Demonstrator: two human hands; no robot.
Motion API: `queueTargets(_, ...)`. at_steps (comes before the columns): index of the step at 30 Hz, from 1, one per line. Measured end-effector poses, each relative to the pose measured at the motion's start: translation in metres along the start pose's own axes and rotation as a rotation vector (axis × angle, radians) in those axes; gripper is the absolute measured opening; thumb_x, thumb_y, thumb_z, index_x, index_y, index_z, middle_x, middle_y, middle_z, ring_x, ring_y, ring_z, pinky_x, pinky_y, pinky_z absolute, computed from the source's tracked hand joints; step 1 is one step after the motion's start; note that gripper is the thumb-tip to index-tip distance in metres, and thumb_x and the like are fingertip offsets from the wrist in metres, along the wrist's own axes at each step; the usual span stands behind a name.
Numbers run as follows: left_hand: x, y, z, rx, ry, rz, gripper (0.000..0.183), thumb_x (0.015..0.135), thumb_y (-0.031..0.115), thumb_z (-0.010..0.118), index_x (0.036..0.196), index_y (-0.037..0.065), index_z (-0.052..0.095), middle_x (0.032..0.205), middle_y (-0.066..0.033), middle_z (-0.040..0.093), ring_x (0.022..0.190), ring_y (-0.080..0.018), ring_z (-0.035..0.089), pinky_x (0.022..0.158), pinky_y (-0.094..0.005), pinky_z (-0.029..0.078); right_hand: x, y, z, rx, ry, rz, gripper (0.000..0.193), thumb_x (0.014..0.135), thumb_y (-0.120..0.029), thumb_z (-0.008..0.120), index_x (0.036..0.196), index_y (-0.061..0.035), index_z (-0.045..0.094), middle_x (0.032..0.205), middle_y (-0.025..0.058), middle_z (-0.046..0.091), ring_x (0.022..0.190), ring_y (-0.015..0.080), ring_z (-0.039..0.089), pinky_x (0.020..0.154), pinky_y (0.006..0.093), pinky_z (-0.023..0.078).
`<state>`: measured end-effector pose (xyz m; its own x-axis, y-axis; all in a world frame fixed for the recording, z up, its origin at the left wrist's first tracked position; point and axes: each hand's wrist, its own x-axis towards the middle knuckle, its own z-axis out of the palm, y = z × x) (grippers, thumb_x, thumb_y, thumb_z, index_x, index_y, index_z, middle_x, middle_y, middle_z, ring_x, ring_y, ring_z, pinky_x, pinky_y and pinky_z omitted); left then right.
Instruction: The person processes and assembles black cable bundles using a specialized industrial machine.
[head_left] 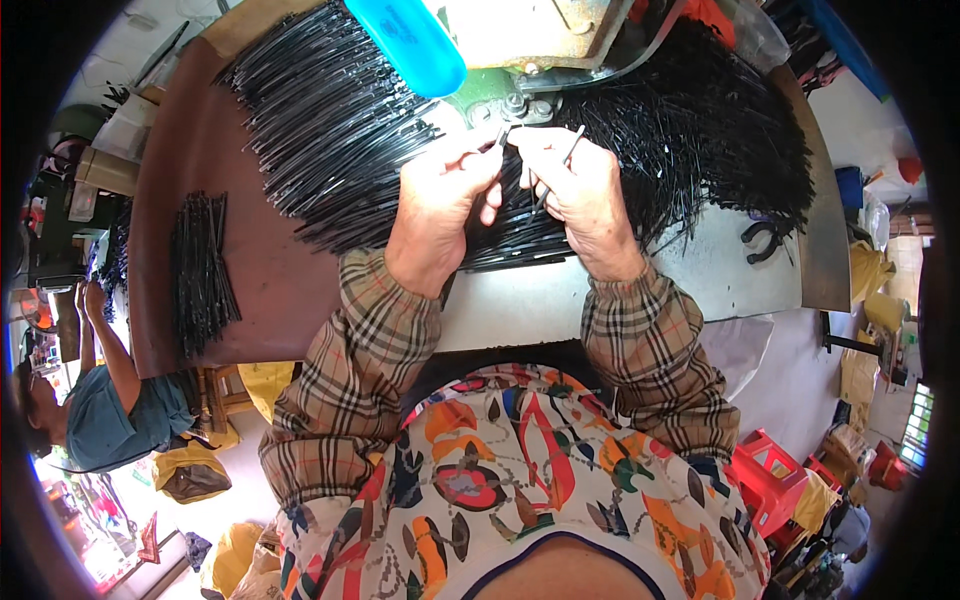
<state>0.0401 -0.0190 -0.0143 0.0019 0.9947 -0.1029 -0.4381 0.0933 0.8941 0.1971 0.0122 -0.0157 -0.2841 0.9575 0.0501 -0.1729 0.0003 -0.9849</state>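
My left hand (440, 195) is pinched at its fingertips around the end of a thin dark strip (502, 137), just in front of the machine's bolted base (515, 105). Close beside it, my right hand (590, 195) is closed on another slim dark strip (573, 146), which slants up between thumb and fingers. The fingertips of both hands nearly meet under the bright light. Beneath and left of them lies a broad heap of long black strips (330, 140), roughly parallel. To the right spreads a more tangled pile of similar black strips (690, 120).
A small bundle of black strips (200, 270) lies on the brown table cover (270, 310). A blue rounded piece (410, 45) hangs over the work. At right are a black curved object (765, 241) and a red plastic stool (765, 480). Another person (120, 410) works at far left.
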Motion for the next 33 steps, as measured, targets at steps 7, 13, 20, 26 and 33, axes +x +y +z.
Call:
queueTargets(7,0.006,0.001,0.004,0.024,0.016,0.049,0.027,0.086,0.004,0.062,0.109,-0.008,0.062,0.078,-0.0058,0.062,0.058,-0.0096,0.056,0.049,-0.0199,0.043,0.011,0.006,-0.016,0.102,-0.118,0.066,0.022,0.088,-0.014,0.06,0.102,0.002,0.065,0.073,-0.0011,0.059,0.056,0.0007,0.042,0.048,0.016,0.03)
queueTargets(13,0.018,0.002,0.003,-0.013,-0.035,0.131,0.025,0.086,0.005,0.062,0.107,-0.008,0.062,0.079,-0.0068,0.063,0.059,-0.0096,0.056,0.049,-0.0193,0.044,0.023,0.002,-0.016,0.127,-0.115,0.056,0.022,0.087,-0.015,0.061,0.1,0.002,0.065,0.075,-0.0004,0.06,0.056,0.0,0.044,0.047,0.0141,0.03)
queueTargets(20,0.028,-0.002,0.008,-0.009,-0.031,0.18,0.019,0.085,0.004,0.062,0.1,-0.008,0.064,0.075,-0.0069,0.063,0.057,-0.0097,0.056,0.045,-0.0201,0.043,0.033,0.015,-0.02,0.143,-0.12,-0.025,0.023,0.087,-0.016,0.062,0.101,0.0027,0.064,0.076,-0.0002,0.059,0.057,0.0007,0.045,0.046,0.0147,0.03)
queueTargets(26,0.03,0.0,0.005,-0.027,-0.018,0.166,0.013,0.083,0.002,0.061,0.092,-0.007,0.064,0.073,-0.0075,0.061,0.052,-0.0103,0.054,0.042,-0.0208,0.042,0.032,0.004,-0.018,0.089,-0.095,0.034,0.023,0.089,-0.017,0.061,0.1,0.0034,0.064,0.074,-0.0011,0.056,0.058,0.0013,0.045,0.046,0.0153,0.031)
queueTargets(33,0.028,0.014,0.005,-0.1,-0.054,-0.058,0.008,0.088,0.005,0.06,0.092,0.001,0.055,0.079,-0.0038,0.053,0.06,-0.0093,0.046,0.049,-0.0214,0.035,0.034,-0.007,-0.021,0.071,-0.169,0.088,0.022,0.09,-0.019,0.062,0.1,0.0005,0.066,0.066,-0.0013,0.053,0.046,0.001,0.038,0.039,0.0166,0.025)
